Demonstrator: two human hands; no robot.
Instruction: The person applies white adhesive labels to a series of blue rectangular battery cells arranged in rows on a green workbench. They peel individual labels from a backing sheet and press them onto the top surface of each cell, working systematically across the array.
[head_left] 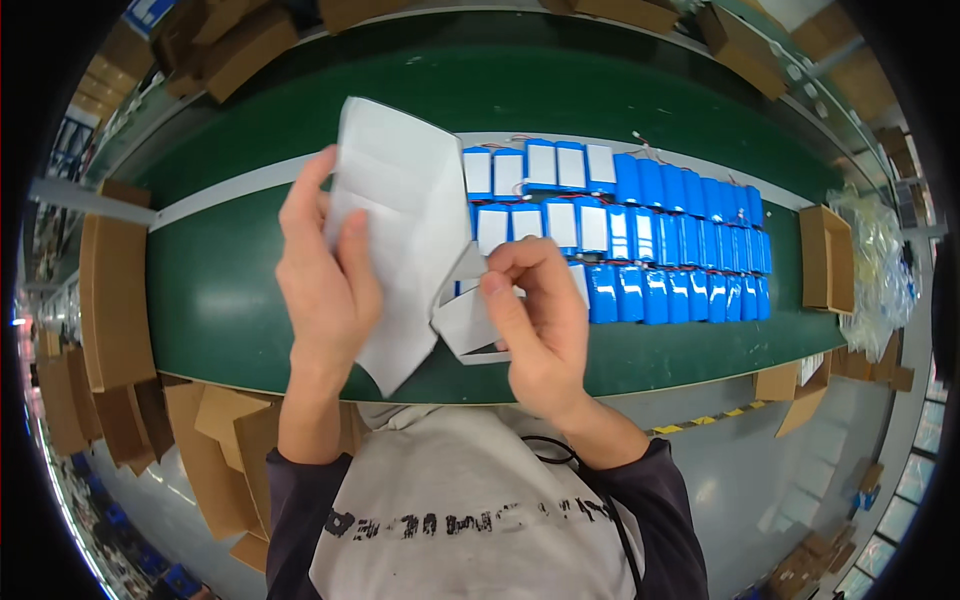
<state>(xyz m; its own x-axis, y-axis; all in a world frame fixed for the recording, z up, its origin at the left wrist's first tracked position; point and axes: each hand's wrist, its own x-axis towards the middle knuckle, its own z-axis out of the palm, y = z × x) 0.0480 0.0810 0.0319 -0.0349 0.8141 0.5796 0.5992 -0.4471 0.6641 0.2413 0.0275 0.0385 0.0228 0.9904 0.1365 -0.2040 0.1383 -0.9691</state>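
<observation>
My left hand [330, 270] grips a large white sheet of paper [400, 210], thumb on its face and fingers behind, raised above the bench. At the sheet's lower right edge my right hand [545, 320] pinches a smaller white paper piece [470, 320] between thumb and forefinger. Whether this piece is still joined to the sheet I cannot tell. Behind the hands lie rows of blue shrink-wrapped battery packs [690, 240] with thin wires at their ends. Several packs on the left bear a white label [541, 163]; those farther right show plain blue. The sheet hides part of the leftmost packs.
The packs lie on a green workbench [230, 290]. An open cardboard box [828, 260] stands at its right end beside clear plastic wrap [872, 270]. More cartons [118, 300] stand at the left, below the front edge, and on a shelf along the back.
</observation>
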